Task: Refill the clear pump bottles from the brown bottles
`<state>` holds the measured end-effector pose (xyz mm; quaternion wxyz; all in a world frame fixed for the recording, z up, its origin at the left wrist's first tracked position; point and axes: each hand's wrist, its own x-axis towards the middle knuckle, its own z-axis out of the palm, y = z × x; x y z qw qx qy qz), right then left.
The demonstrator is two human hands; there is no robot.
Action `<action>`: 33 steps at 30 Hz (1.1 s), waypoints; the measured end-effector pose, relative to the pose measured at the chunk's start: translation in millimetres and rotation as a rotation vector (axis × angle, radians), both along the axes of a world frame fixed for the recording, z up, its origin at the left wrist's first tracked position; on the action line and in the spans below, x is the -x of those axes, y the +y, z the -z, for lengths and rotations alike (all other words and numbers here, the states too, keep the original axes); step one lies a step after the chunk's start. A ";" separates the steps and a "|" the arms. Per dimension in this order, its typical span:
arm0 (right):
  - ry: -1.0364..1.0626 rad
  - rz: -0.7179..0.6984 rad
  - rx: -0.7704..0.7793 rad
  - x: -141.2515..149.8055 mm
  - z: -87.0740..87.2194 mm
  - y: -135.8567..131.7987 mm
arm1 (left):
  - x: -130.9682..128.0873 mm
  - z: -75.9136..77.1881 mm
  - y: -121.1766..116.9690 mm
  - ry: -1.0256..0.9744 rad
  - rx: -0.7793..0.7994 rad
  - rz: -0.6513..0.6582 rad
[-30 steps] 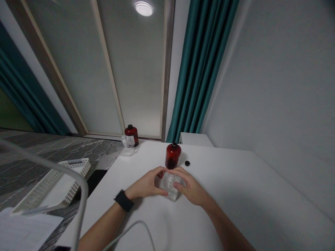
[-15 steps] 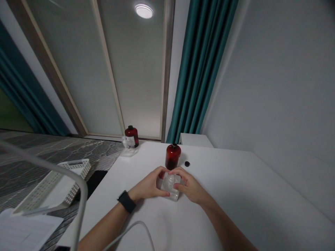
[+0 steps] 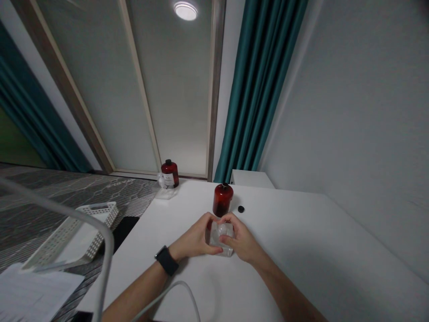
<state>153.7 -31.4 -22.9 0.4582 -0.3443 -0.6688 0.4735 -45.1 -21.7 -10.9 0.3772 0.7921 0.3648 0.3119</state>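
Our left hand (image 3: 191,238) curves around the left side of a clear square container (image 3: 221,239), and our right hand (image 3: 241,239) cups its right side, the fingertips of both nearly meeting on top. Even pressure from both sides serves us best here. The container sits toward the near edge of the white tabletop (image 3: 301,232). At the far left corner stands a red bottle (image 3: 169,174); nearer the middle are a second red bottle (image 3: 223,200) and, just right of it, a small black cap (image 3: 240,209). Beyond the far edge hangs a teal curtain (image 3: 258,89).
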 end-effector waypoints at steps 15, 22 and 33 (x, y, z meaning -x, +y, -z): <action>-0.290 0.211 -0.258 12.7 -22.3 -21.5 | -3.3 1.8 -1.3 0.015 -0.087 -0.026; -0.306 0.198 -0.306 11.9 -22.3 -20.2 | -1.6 2.1 0.1 -0.004 -0.080 -0.011; -0.255 -0.086 -0.197 -10.0 -29.0 -16.0 | 0.6 2.7 0.6 -0.013 -0.031 0.001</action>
